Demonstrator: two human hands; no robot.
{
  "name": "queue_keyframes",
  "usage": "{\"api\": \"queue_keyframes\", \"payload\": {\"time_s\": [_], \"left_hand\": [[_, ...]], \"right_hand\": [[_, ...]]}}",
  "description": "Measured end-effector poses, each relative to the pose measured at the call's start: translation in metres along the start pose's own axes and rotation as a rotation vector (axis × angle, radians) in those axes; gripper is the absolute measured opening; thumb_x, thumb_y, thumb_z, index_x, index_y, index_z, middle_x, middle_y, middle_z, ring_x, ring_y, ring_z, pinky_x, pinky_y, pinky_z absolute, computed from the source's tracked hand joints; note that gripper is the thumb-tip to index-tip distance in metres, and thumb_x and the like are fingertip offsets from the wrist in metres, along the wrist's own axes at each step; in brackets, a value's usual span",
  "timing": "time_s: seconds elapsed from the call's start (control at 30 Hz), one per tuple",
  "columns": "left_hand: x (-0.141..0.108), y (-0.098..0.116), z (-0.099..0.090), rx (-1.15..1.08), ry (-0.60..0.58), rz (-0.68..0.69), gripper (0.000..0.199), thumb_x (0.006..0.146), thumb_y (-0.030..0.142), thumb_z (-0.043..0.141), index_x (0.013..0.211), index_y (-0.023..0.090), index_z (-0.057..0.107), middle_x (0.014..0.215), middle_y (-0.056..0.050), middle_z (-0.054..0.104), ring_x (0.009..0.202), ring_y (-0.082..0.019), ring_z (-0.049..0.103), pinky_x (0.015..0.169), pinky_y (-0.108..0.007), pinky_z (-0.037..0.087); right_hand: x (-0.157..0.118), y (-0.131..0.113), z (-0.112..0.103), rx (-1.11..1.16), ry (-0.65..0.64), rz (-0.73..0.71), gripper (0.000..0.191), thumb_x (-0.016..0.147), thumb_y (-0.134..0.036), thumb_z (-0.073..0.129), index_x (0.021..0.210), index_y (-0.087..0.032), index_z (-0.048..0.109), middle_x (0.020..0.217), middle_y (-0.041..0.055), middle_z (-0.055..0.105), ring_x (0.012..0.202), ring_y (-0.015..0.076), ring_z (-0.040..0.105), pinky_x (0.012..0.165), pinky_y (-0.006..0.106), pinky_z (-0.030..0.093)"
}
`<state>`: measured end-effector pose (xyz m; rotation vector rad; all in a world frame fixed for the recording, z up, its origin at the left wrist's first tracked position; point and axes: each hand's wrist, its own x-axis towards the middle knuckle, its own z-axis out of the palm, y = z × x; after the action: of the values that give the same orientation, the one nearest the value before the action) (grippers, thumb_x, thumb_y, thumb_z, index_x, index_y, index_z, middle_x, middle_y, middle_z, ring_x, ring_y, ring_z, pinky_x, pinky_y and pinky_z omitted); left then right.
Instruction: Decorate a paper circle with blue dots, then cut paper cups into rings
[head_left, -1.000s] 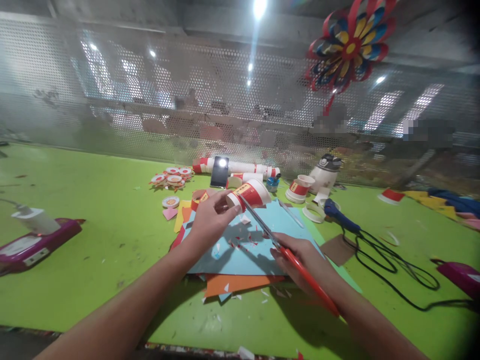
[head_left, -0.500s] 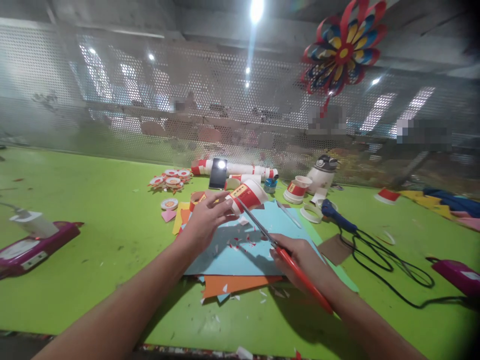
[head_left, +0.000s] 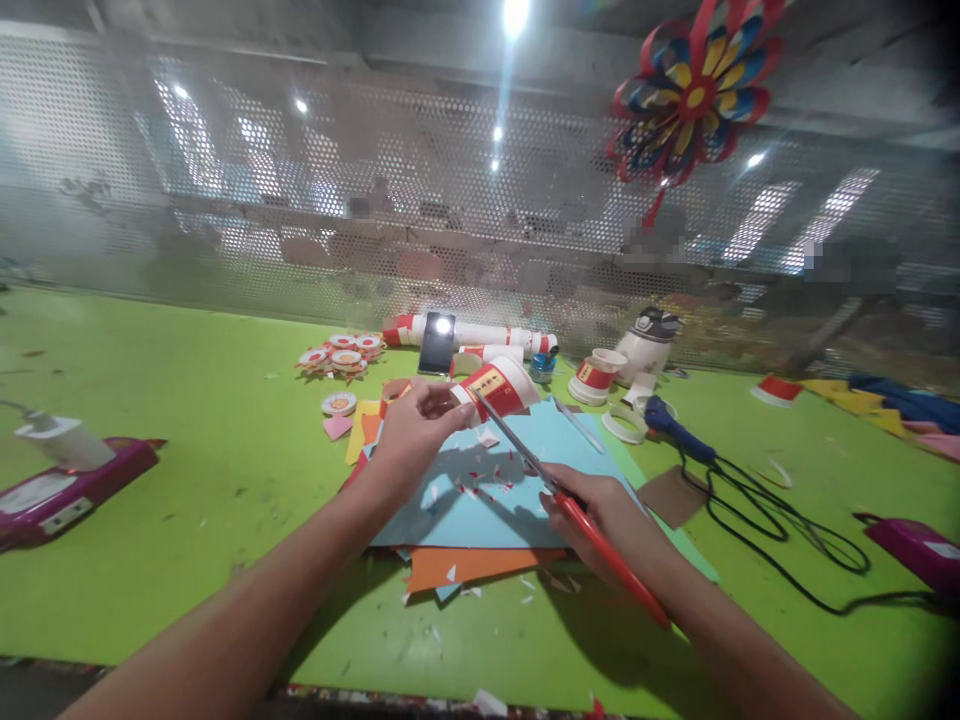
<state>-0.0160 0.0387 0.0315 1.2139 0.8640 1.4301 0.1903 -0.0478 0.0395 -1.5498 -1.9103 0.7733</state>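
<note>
A red and white paper cup (head_left: 504,388) lies tilted in my left hand (head_left: 415,432), whose fingers grip its left end. My right hand (head_left: 592,510) is closed round the red handles of a pair of scissors (head_left: 600,545). The scissor blades reach up and left, with their tips against the cup's side near my left fingers. Below the cup lies a light blue sheet (head_left: 457,520) strewn with small red and white scraps. An orange sheet (head_left: 480,567) sticks out from under it.
Behind are a phone (head_left: 436,343), a long white tube (head_left: 480,335), stacked cups (head_left: 598,374) and a white jug (head_left: 646,345). A blue glue gun (head_left: 677,430) with looped cable lies right. Power strips (head_left: 82,490) sit at both sides.
My left fingers have shifted slightly on the cup, and the thumb now lies along its near edge. The cup is turned a little. The scissors have hardly moved.
</note>
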Motion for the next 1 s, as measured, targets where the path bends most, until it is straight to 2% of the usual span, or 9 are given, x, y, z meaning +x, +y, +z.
{"api": "queue_keyframes", "payload": {"time_s": [0.13, 0.33, 0.4, 0.57, 0.73, 0.83, 1.0], "left_hand": [[0.002, -0.001, -0.001, -0.059, -0.015, -0.019, 0.039, 0.064, 0.024, 0.084, 0.097, 0.012, 0.067, 0.095, -0.012, 0.072, 0.084, -0.021, 0.066, 0.076, -0.034, 0.051], [0.003, 0.003, -0.001, -0.205, -0.103, -0.140, 0.035, 0.071, 0.029, 0.077, 0.097, 0.009, 0.065, 0.096, -0.014, 0.072, 0.084, -0.022, 0.069, 0.082, -0.041, 0.055], [0.004, 0.003, -0.002, -0.214, -0.112, -0.159, 0.034, 0.070, 0.027, 0.078, 0.095, 0.008, 0.066, 0.095, -0.015, 0.072, 0.082, -0.023, 0.069, 0.080, -0.042, 0.056], [0.002, 0.000, 0.000, -0.186, -0.051, -0.083, 0.039, 0.066, 0.023, 0.082, 0.100, 0.011, 0.066, 0.093, -0.010, 0.072, 0.080, -0.019, 0.068, 0.076, -0.035, 0.055], [-0.001, 0.000, 0.003, -0.169, -0.043, -0.058, 0.039, 0.069, 0.026, 0.082, 0.101, 0.010, 0.068, 0.094, -0.010, 0.072, 0.081, -0.019, 0.068, 0.077, -0.035, 0.055], [-0.002, 0.000, 0.004, -0.163, -0.032, -0.048, 0.039, 0.069, 0.026, 0.082, 0.102, 0.010, 0.067, 0.092, -0.010, 0.072, 0.079, -0.019, 0.067, 0.076, -0.035, 0.055], [-0.002, 0.001, 0.004, -0.210, -0.014, -0.052, 0.037, 0.070, 0.022, 0.081, 0.102, 0.012, 0.066, 0.094, -0.008, 0.071, 0.082, -0.018, 0.068, 0.074, -0.031, 0.056]], "right_hand": [[-0.003, 0.000, -0.001, -0.045, 0.047, -0.007, 0.028, 0.089, -0.028, 0.046, 0.100, -0.022, 0.070, 0.057, -0.0032, 0.049, 0.052, 0.0145, 0.041, 0.053, 0.025, 0.031], [0.000, -0.001, 0.000, -0.030, 0.012, -0.024, 0.025, 0.087, -0.027, 0.046, 0.089, -0.018, 0.070, 0.061, -0.0021, 0.050, 0.056, 0.0143, 0.043, 0.055, 0.025, 0.031], [0.002, 0.001, 0.001, -0.030, 0.005, -0.024, 0.026, 0.087, -0.027, 0.046, 0.093, -0.018, 0.070, 0.062, -0.0017, 0.051, 0.058, 0.0146, 0.044, 0.055, 0.025, 0.032], [0.003, 0.008, 0.004, -0.027, -0.001, -0.065, 0.032, 0.087, -0.025, 0.044, 0.105, -0.020, 0.070, 0.067, -0.0016, 0.054, 0.060, 0.0147, 0.044, 0.058, 0.025, 0.034], [0.001, 0.008, 0.005, 0.014, 0.042, -0.038, 0.023, 0.086, -0.027, 0.047, 0.091, -0.020, 0.068, 0.062, -0.0024, 0.052, 0.057, 0.0139, 0.043, 0.054, 0.024, 0.033], [-0.001, 0.007, 0.005, 0.012, 0.022, -0.024, 0.024, 0.086, -0.025, 0.046, 0.092, -0.021, 0.069, 0.063, -0.0022, 0.055, 0.056, 0.0136, 0.045, 0.054, 0.024, 0.034], [-0.003, 0.006, 0.006, -0.062, 0.124, -0.018, 0.025, 0.086, -0.031, 0.049, 0.083, -0.021, 0.071, 0.056, -0.0019, 0.052, 0.051, 0.0143, 0.044, 0.050, 0.024, 0.033]]}}
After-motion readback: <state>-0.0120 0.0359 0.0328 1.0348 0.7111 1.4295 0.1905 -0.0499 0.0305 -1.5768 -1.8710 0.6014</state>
